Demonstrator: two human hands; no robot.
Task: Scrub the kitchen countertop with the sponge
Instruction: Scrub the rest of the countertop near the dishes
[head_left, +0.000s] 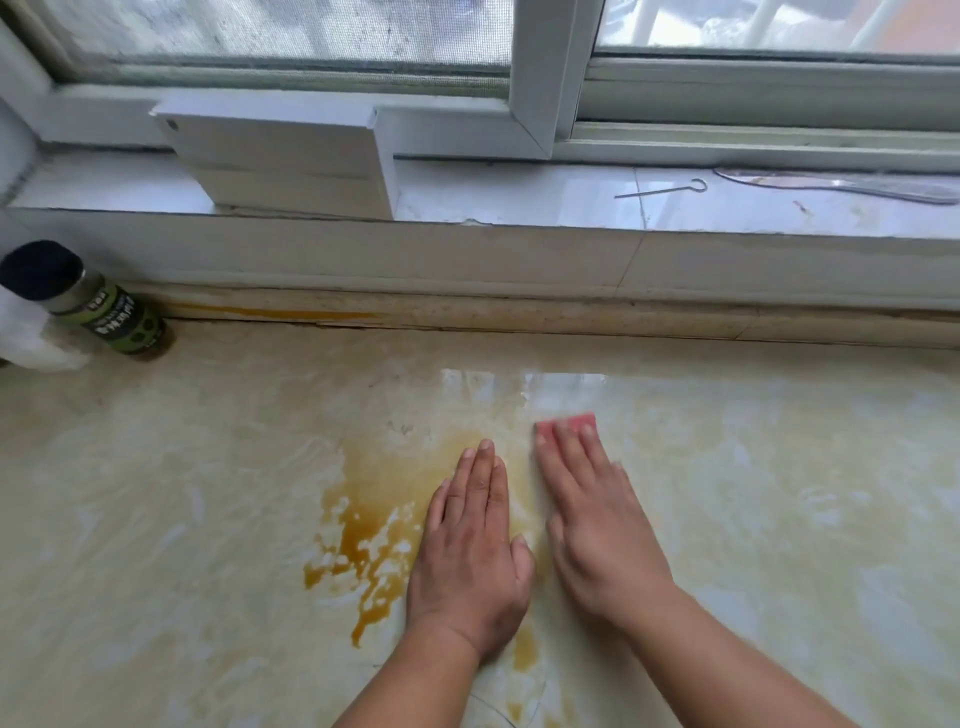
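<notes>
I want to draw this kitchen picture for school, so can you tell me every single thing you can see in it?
Sponge: one, pink, on the countertop under the right fingertips.
Spill: one patch, brown-orange, left of the left hand.
Countertop: one, cream marbled, across the lower view.
Bottle: one, green label with black cap, far left at the back of the countertop.
Window sill: one, white, behind the countertop.
Metal hook: one, grey, on the sill.
Flat utensil: one, silvery, on the sill at right; cannot tell what it is.
Window frame: white, at top.
Left hand: one, flat on the countertop.
Right hand: one, pressing the sponge.
</notes>
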